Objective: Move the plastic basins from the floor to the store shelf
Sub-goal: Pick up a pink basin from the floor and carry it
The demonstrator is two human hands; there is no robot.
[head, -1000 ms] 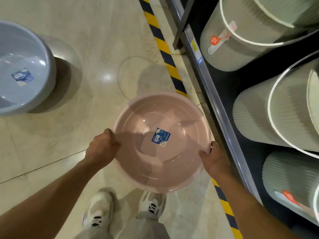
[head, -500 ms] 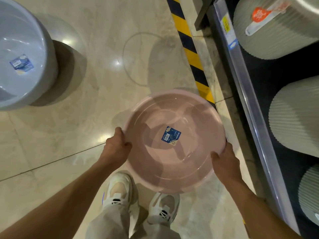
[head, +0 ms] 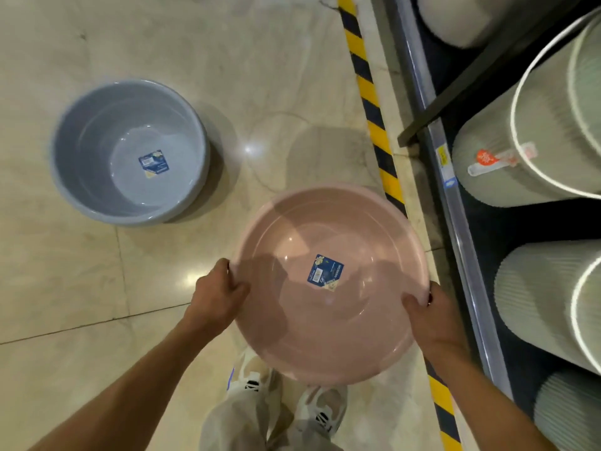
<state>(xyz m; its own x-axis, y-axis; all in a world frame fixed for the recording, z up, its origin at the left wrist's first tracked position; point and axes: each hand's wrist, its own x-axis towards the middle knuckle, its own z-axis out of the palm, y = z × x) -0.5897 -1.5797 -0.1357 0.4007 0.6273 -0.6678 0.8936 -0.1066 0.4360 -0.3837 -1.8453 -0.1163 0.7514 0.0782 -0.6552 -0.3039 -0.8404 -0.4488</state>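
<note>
I hold a pink plastic basin [head: 292,229] level above the floor and my shoes, a blue label stuck to its bottom. My left hand [head: 217,297] grips its left rim and my right hand [head: 429,315] grips its right rim. A grey-blue basin [head: 97,135] with the same kind of label stands on the floor to the left, apart from the pink one. The store shelf [head: 461,229] runs along the right, its metal edge close to my right hand.
Ribbed pale-green bins [head: 507,157] lie on their sides and fill the shelf level in view. A yellow-and-black hazard stripe [head: 374,125] marks the floor along the shelf base. Glossy beige floor tiles [head: 162,43] spread to the left and ahead.
The view has swung left, so the grey-blue basin now shows whole. The pink basin stays gripped in both hands, now nearer the shelf edge.
</note>
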